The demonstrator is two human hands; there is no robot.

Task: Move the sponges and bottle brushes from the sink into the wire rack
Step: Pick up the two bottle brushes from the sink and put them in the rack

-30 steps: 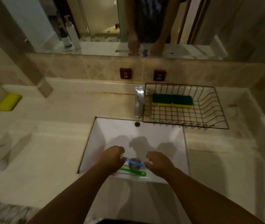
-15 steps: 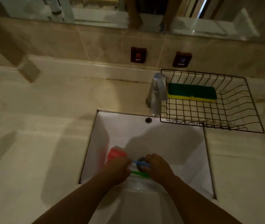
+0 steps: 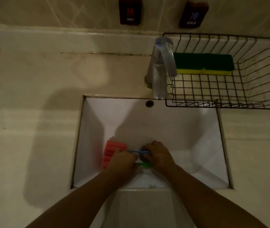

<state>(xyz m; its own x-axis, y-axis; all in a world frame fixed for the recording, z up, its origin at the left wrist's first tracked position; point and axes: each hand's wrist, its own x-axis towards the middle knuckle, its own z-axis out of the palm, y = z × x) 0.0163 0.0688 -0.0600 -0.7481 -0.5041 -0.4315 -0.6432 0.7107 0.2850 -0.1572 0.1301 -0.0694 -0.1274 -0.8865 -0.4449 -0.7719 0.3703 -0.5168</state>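
Observation:
Both hands are down in the white sink [image 3: 172,125], close to the drain. My left hand [image 3: 123,162] is closed over one end of a thin blue bottle brush [image 3: 139,151], and my right hand [image 3: 158,156] pinches its other end. A green bottle brush [image 3: 143,164] lies just below, mostly hidden between the hands. A pink ribbed sponge [image 3: 112,152] lies on the sink floor touching my left hand's far side. The black wire rack [image 3: 246,89] stands on the counter at the back right, holding a green-and-yellow sponge [image 3: 205,65].
A chrome tap [image 3: 161,68] stands at the sink's back edge, right against the rack's left side. HOT [image 3: 130,11] and COLD [image 3: 192,14] plates are on the tiled wall. Beige counter [image 3: 32,112] surrounds the sink.
The view has moved closer and lower over the sink. Both hands have closed in on the blue brush, and the pink sponge has come into sight beside my left hand.

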